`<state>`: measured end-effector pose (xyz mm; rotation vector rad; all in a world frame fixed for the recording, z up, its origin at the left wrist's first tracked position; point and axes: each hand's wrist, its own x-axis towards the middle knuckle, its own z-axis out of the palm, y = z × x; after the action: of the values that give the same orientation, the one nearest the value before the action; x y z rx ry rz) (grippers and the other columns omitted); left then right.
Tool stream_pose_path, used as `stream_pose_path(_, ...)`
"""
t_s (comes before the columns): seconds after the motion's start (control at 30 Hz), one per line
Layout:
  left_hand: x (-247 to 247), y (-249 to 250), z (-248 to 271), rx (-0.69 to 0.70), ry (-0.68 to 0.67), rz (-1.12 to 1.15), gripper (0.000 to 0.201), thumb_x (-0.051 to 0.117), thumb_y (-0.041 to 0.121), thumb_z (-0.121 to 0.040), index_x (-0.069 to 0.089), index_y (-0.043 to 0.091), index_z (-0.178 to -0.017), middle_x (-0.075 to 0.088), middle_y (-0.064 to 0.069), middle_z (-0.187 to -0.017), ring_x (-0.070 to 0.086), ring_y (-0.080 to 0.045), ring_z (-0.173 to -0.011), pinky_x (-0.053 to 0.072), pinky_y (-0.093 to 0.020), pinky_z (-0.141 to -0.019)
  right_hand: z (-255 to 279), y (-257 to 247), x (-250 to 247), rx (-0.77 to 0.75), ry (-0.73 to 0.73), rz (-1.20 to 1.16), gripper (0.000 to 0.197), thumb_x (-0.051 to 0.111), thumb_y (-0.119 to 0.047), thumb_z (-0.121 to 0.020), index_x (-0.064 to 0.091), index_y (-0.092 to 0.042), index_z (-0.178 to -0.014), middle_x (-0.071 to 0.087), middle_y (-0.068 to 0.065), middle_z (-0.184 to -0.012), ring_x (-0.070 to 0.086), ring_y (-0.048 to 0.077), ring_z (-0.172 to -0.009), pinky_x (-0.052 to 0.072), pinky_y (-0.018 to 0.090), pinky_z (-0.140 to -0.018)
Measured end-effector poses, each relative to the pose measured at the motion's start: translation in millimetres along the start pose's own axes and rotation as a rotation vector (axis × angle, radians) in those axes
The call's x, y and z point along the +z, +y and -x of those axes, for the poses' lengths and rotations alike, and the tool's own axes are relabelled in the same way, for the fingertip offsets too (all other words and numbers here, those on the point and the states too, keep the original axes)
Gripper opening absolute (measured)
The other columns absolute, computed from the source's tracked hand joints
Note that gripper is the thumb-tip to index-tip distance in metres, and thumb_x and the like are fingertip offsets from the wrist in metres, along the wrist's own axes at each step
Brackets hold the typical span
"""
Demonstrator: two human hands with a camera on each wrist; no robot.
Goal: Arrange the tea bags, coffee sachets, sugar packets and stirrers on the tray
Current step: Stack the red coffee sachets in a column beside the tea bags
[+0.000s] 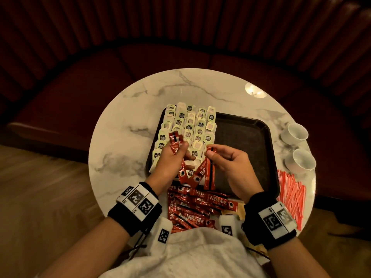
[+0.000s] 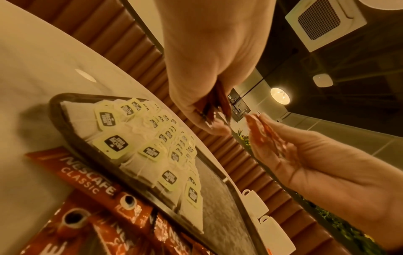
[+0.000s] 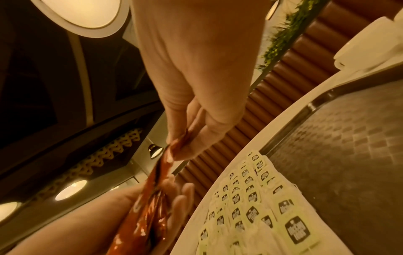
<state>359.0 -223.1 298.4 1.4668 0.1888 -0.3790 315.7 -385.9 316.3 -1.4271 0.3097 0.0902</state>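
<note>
Left hand (image 1: 170, 157) gripped several red Nescafé sachets (image 1: 181, 171); right hand (image 1: 228, 161) pinched one sachet (image 1: 209, 171). Tea bags (image 1: 186, 129) filled the tray's (image 1: 251, 119) left half.

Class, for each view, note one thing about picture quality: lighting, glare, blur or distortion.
Head view: dim warm light, lamp glare on the table, edges curved. Left wrist view: coffee sachets blurred up close. Right wrist view: orange cast, held sachets smeared.
</note>
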Motion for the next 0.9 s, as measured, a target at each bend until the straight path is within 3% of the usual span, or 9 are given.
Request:
stream_pose_path(0.07,3.4,3.2,3.2,-0.080,-0.097,0.014,0.030,0.049,0.035,-0.100,0.059,0.008,-0.109,0.073,-0.006,-0.091,0.072,-0.020,-0.088,0.059,-0.035,-0.074,-5.1,-2.2,0.2,-0.030,0.020,-0.097,0.028,0.068,-0.013,-0.082,0.070,-0.007,-0.109,0.076,0.012,-0.097,0.072,0.019,-0.088,0.058,0.029,-0.077)
stream_pose_path(0.2,11.0,10.6,9.5,-0.185,-0.263,0.113,0.037,0.052,0.042,-0.095,0.058,0.011,-0.115,0.073,-0.007,-0.099,0.072,-0.021,-0.090,0.057,-0.028,-0.062,-14.8,-4.9,3.8,-0.068,0.062,-0.109,0.030,0.069,-0.017,-0.081,0.070,-0.008,-0.110,0.076,0.012,-0.098,0.072,0.021,-0.092,0.058,0.032,-0.084)
stream_pose_path(0.3,10.2,8.4,3.8,-0.123,-0.304,0.085,0.036,0.065,0.031,-0.089,0.056,0.011,-0.117,0.070,-0.008,-0.095,0.070,-0.016,-0.072,0.053,-0.026,-0.053,-21.3,-5.5,4.6,-0.073,0.088,-0.103,0.032,0.071,-0.019,-0.078,0.070,-0.009,-0.108,0.075,0.013,-0.102,0.071,0.026,-0.102,0.055,0.040,-0.093)
stream_pose_path(0.43,9.4,6.0,-4.5,-0.067,-0.283,0.050,0.035,0.070,0.021,-0.088,0.056,0.013,-0.119,0.069,-0.008,-0.088,0.060,-0.010,-0.055,0.046,-0.022,-0.047,-27.5,-3.9,1.4,-0.096,0.104,-0.028,0.021,0.070,-0.013,-0.086,0.072,-0.009,-0.107,0.075,0.011,-0.105,0.070,0.024,-0.105,0.054,0.040,-0.095)
stream_pose_path(0.53,11.2,6.7,-9.2,-0.007,-0.217,0.023,0.032,0.068,0.019,-0.088,0.057,0.012,-0.117,0.072,-0.007,-0.094,0.065,-0.013,-0.064,0.045,-0.022,-0.046,-31.2,-5.3,-5.7,-0.098,0.106,-0.028,0.017,0.066,-0.010,-0.090,0.072,-0.010,-0.106,0.075,0.008,-0.100,0.071,0.014,-0.085,0.056,0.026,-0.077)
stream_pose_path(0.63,10.2,4.3,-14.5,0.008,-0.176,0.002,0.032,0.065,0.025,-0.090,0.057,0.011,-0.118,0.074,-0.003,-0.103,0.071,-0.018,-0.075,0.046,-0.021,-0.046,-33.2,-9.4,-12.9,-0.064,0.085,-0.146,0.014,0.056,-0.010,-0.097,0.068,-0.012,-0.104,0.070,0.002,-0.086,0.053,0.005,-0.059,0.047,0.017,-0.055)
stream_pose_path(0.7,10.1,3.1,-16.6,0.000,-0.168,0.008,0.030,0.063,0.024,-0.092,0.056,0.011,-0.118,0.074,-0.002,-0.102,0.072,-0.019,-0.074,0.044,-0.021,-0.045,-34.1,-12.3,-16.8,-0.025,0.071,-0.277,0.015,0.048,-0.015,-0.100,0.063,-0.012,-0.100,0.066,0.003,-0.084,0.055,0.007,-0.064,0.052,0.018,-0.061)
stream_pose_path(0.8,12.8,1.8,-19.6,-0.004,-0.180,-0.008,0.026,0.063,0.027,-0.092,0.059,0.011,-0.112,0.072,-0.003,-0.086,0.062,-0.013,-0.058,0.043,-0.023,-0.046,-33.7,-15.6,-19.4,0.004,0.036,-0.394,0.019,0.050,-0.029,-0.094,0.058,-0.012,-0.093,0.060,0.003,-0.080,0.056,0.010,-0.066,0.050,0.023,-0.068)
stream_pose_path(0.9,16.1,1.1,-19.8,-0.025,-0.195,-0.021,0.035,0.068,0.035,-0.088,0.058,0.011,-0.112,0.065,-0.005,-0.074,0.055,-0.015,-0.056,0.045,-0.025,-0.048,-32.8,-15.6,-21.1,0.001,0.001,-0.402,0.005,0.053,-0.013,-0.092,0.057,-0.009,-0.093,0.059,0.004,-0.080,0.054,0.012,-0.063,0.051,0.021,-0.061)
